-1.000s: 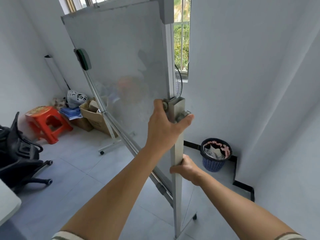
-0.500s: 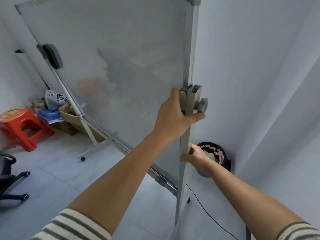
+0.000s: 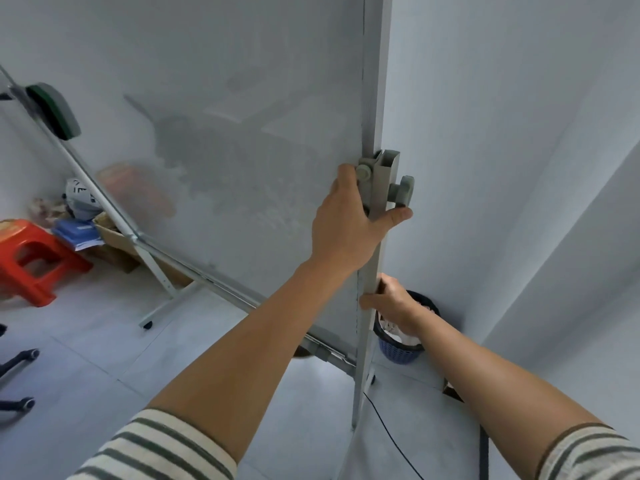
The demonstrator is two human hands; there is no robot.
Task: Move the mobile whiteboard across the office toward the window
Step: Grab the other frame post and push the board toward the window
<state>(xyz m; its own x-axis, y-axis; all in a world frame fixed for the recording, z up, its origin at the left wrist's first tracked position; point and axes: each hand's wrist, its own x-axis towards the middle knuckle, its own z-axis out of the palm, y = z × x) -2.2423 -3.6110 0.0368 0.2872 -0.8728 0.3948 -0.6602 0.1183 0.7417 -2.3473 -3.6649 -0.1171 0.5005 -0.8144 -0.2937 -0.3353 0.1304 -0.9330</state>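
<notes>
The mobile whiteboard (image 3: 221,109) fills the upper middle of the head view, its grey surface facing me and tilted in the frame. My left hand (image 3: 346,223) grips its right upright post just below the grey clamp knob (image 3: 401,190). My right hand (image 3: 391,303) grips the same post lower down, from the right side. A green eraser (image 3: 55,110) clings to the board's left end above the marker tray rail (image 3: 173,261). The far stand leg with its caster (image 3: 156,310) rests on the tiled floor. The window is out of sight.
A blue waste basket (image 3: 401,348) stands by the white wall behind the post. A red plastic stool (image 3: 31,258), a cardboard box (image 3: 114,240) and loose items sit at the left. Office chair casters (image 3: 20,379) show at the left edge. A black cable (image 3: 391,434) runs across the floor.
The whiteboard has come closer and now hides the window that showed one second ago. The stool and basket have shifted in view. Both hands keep their grip on the post.
</notes>
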